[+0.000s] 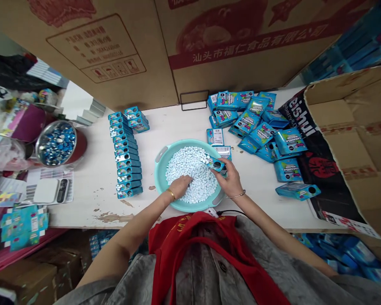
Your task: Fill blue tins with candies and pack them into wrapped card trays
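Observation:
A turquoise plastic basin [161, 178] full of small white candies [190, 163] stands in front of me. My left hand [179, 187] is down in the candies, its fingers bent together and their tips partly buried. Over the basin's right side, my right hand [229, 180] grips a small blue candy box [216, 163]. White candies show at the left end of that box, which lies tilted, and its top has a dark round hole. Two more blue boxes, one of them a box with a barcode [215, 137], lie just behind the basin.
To the left runs a row of blue boxes [128, 171]. Loose blue boxes [254, 123] are heaped at the right, beside an open carton [332, 148]. Large cartons [165, 80] wall off the back. A metal pot [59, 144] of wrapped pieces and a white scale [47, 190] stand far left.

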`<state>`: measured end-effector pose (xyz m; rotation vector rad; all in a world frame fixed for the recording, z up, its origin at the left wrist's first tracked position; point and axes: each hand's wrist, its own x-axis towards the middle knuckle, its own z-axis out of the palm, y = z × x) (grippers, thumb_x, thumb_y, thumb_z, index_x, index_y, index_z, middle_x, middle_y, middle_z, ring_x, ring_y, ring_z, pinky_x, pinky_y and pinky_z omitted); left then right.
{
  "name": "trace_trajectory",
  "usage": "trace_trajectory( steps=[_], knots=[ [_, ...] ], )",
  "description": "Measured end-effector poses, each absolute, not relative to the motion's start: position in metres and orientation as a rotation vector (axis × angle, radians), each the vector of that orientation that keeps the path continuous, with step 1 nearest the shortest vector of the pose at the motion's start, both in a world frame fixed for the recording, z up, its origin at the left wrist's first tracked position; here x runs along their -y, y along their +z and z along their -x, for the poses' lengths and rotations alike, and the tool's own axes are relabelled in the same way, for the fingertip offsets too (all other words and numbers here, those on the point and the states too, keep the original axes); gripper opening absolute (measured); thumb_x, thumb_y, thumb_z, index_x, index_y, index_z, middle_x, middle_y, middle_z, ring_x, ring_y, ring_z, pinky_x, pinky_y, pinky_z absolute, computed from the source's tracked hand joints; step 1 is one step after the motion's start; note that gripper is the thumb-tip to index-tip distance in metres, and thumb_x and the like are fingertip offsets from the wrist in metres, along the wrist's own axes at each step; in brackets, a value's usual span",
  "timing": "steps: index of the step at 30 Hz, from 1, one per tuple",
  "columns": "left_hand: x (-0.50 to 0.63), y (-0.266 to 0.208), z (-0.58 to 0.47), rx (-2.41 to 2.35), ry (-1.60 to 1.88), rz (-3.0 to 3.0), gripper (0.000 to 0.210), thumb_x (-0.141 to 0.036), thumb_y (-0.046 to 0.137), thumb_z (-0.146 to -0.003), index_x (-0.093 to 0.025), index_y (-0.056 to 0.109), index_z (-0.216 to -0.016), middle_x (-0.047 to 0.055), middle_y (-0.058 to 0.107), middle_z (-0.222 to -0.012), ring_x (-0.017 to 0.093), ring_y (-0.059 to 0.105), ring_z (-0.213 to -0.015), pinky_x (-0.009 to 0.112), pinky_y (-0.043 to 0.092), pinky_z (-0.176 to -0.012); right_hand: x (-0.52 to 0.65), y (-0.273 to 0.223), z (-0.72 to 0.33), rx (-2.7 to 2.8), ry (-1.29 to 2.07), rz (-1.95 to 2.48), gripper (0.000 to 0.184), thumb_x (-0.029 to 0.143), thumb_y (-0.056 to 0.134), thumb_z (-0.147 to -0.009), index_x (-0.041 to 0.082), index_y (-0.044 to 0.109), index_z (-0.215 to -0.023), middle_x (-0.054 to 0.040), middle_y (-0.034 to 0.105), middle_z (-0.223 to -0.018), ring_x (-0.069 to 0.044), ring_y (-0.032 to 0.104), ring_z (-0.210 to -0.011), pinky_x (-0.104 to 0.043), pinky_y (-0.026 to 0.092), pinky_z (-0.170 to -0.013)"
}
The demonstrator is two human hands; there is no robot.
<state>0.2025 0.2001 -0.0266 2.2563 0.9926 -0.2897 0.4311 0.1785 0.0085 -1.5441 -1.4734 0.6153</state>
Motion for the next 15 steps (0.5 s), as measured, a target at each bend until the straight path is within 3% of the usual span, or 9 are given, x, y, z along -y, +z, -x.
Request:
trace_trajectory(
  steps=[5,9,15],
  knots=[
    [-0.197,-0.009,-0.198,-0.885,-0.182,-2.145,0.036,-0.014,0.047,-0.087,-0.018,0.049,-0.123,0.009,0.059,-0.12,0.018,0.057,-0.108,0.034,0.046,-0.094,-0.179,0.005,-0.431,1.457,0.643,1.556,0.036,0.035,0.059,-0.084,0.023,0.051,-0.116,-0.0087,0.061,-0.109,-0.026,0.059,-0.101,-0.043,0.05,-0.087],
    [-0.208,0.035,-0.184,-0.833,0.054,-2.055,0.03,-0.025,0.045,-0.092,-0.015,0.048,-0.12,0.011,0.06,-0.112,0.018,0.058,-0.099,0.033,0.048,-0.088,-0.18,0.006,-0.432,1.492,0.619,1.54,0.034,0.031,0.058,-0.084,0.023,0.051,-0.116,-0.009,0.06,-0.108,-0.026,0.058,-0.102,-0.043,0.05,-0.087],
    [-0.237,0.119,-0.186,-0.884,-0.031,-2.271,0.027,-0.017,0.044,-0.091,-0.014,0.05,-0.117,0.011,0.06,-0.11,0.019,0.057,-0.103,0.034,0.046,-0.092,-0.178,0.006,-0.427,1.692,0.605,1.432,0.042,0.013,0.049,-0.078,0.022,0.05,-0.118,-0.0101,0.058,-0.113,-0.029,0.054,-0.109,-0.051,0.044,-0.097]
  ],
)
